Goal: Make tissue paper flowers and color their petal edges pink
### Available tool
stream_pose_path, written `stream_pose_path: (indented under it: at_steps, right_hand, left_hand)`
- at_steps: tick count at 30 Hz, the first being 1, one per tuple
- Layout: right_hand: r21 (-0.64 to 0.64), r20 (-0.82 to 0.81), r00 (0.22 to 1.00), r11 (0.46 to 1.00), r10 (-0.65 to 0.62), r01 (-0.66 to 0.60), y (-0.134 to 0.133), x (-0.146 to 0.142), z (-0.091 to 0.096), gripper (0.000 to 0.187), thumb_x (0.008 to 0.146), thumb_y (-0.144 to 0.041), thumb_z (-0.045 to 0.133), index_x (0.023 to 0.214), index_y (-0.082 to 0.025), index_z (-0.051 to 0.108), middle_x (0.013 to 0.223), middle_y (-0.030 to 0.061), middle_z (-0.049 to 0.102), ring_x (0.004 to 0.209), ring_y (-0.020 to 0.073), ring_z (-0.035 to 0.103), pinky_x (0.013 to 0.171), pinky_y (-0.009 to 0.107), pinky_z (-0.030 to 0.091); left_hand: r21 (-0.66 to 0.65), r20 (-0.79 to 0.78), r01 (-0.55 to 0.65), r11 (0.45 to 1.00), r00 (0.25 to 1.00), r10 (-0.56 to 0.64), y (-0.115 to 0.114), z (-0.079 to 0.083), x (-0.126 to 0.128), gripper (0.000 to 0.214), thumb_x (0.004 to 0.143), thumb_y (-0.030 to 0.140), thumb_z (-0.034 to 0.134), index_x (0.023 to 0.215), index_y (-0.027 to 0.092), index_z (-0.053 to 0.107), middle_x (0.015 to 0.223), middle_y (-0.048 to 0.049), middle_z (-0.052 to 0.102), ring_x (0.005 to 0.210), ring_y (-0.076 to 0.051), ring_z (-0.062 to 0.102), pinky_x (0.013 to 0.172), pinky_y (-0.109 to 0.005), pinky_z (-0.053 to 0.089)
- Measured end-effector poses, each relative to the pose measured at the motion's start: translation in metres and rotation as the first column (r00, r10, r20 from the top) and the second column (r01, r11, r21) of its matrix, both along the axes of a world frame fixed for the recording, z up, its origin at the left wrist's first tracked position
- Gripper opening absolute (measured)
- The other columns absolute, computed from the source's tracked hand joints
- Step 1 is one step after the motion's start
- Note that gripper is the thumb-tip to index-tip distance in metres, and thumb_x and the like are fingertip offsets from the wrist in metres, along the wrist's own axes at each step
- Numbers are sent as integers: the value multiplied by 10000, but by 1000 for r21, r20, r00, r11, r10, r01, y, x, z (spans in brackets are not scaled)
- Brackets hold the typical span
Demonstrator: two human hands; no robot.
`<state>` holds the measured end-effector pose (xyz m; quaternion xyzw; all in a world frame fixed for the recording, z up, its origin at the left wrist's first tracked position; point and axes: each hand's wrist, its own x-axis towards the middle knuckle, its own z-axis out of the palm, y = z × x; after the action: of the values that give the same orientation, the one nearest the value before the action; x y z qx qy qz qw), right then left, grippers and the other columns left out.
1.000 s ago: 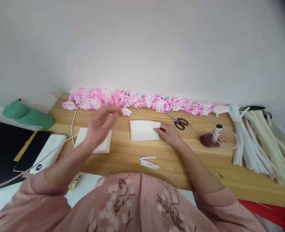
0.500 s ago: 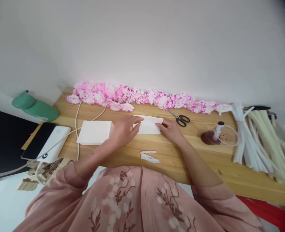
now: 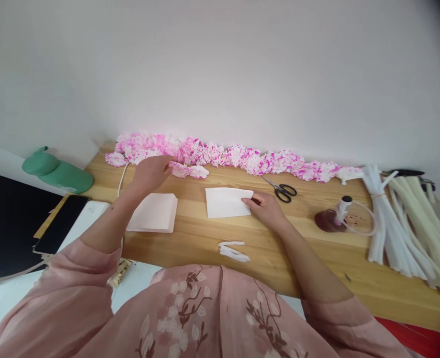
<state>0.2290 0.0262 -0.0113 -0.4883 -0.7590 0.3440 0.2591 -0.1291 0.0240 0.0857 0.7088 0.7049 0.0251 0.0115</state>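
Note:
My right hand (image 3: 266,209) pinches the right end of a white paper rectangle (image 3: 227,203), thumb on top and fingers behind. My left hand (image 3: 150,174) is over the far side of a stack of white paper sheets (image 3: 152,213), close to a loose pink-and-white crumpled paper piece (image 3: 190,170). Its fingers bend away from me, their tips largely hidden, so I cannot tell whether they grip anything. Several narrow white strips (image 3: 234,251) lie on the wooden table (image 3: 197,241) nearer to me.
Pink-and-white ruffled paper (image 3: 238,155) lines the wall. Black-handled scissors (image 3: 285,192) lie right of centre. Farther right are a bottle of dark red liquid (image 3: 329,220) and white strip bundles (image 3: 387,223). A green bottle (image 3: 68,174), phone (image 3: 61,223) and white power bank (image 3: 83,223) sit left.
My left hand has left the white paper and moved left and away from me, over the paper stack. My right hand still pinches the paper's right end. The view has shifted slightly.

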Motion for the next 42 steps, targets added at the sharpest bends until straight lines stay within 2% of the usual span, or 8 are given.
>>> stream_pose_path:
  at_steps: [5, 10, 13, 25, 29, 34, 39, 42]
  right_hand:
    - [-2, -10, 1000, 1000, -3, 3, 0, 2, -2, 295, 886, -430, 563, 748, -193, 672, 728, 17, 652, 692, 176, 591, 645, 283, 399]
    - [-13, -33, 999, 1000, 3, -3, 0, 1, -1, 286, 881, -422, 571, 748, -192, 677, 720, 14, 637, 678, 168, 576, 634, 283, 393]
    - [-21, -49, 999, 1000, 8, -9, 0, 0, 0, 276, 881, -419, 573, 771, -193, 689, 734, 15, 652, 690, 171, 585, 640, 284, 401]
    - [-17, -53, 999, 1000, 12, -13, -1, 0, 3, 261, 882, -394, 574, 882, -202, 751, 852, 45, 743, 770, 202, 651, 696, 298, 462]
    - [-18, -39, 999, 1000, 19, -20, -1, 0, 3, 267, 890, -390, 563, 868, -202, 751, 876, 53, 752, 787, 210, 660, 701, 303, 468]
    - [-14, -25, 1000, 1000, 18, -18, 0, 1, 2, 281, 890, -406, 563, 831, -194, 738, 824, 45, 733, 747, 197, 642, 682, 296, 454]
    - [-26, -7, 1000, 1000, 9, -9, 0, 0, 2, 287, 888, -403, 563, 867, -186, 750, 855, 53, 742, 765, 199, 643, 689, 293, 446]
    - [-29, -17, 1000, 1000, 9, -10, 0, 0, 2, 286, 881, -403, 566, 869, -182, 748, 846, 51, 738, 757, 197, 643, 687, 290, 444]
  left_hand:
    - [-9, -46, 176, 984, 983, -176, 20, -6, 3, 402, 925, 263, 467, 1271, 194, 659, 1080, -100, 741, 1011, -277, 672, 817, -346, 463]
    - [-42, -221, 300, 953, 927, -301, 30, -23, 2, 287, 918, 238, 466, 967, 156, 737, 916, -139, 719, 914, -295, 669, 755, -372, 432]
    - [-54, -267, 346, 937, 899, -348, 33, -32, 3, 251, 911, 212, 473, 897, 158, 718, 874, -134, 720, 881, -287, 676, 782, -385, 427]
    - [-63, -274, 171, 983, 945, -181, 35, -40, 12, 318, 937, 247, 407, 985, 111, 690, 850, -155, 732, 821, -293, 692, 746, -385, 437]
    - [-33, -231, 161, 986, 959, -164, 35, -39, 11, 355, 979, 327, 386, 997, 154, 696, 813, -81, 720, 835, -224, 674, 770, -337, 433]
    - [-76, -181, 161, 984, 968, -172, 31, -29, 6, 328, 952, 370, 463, 983, 159, 711, 871, -126, 748, 816, -285, 688, 724, -363, 430]
    - [-56, -129, 160, 985, 978, -167, 22, -9, 8, 425, 926, 379, 545, 1297, 189, 628, 973, -117, 767, 924, -312, 712, 793, -363, 450]
    - [-32, -105, 181, 983, 977, -184, 20, 0, 23, 459, 948, 379, 531, 1362, 191, 590, 980, -106, 771, 942, -299, 715, 847, -366, 450]
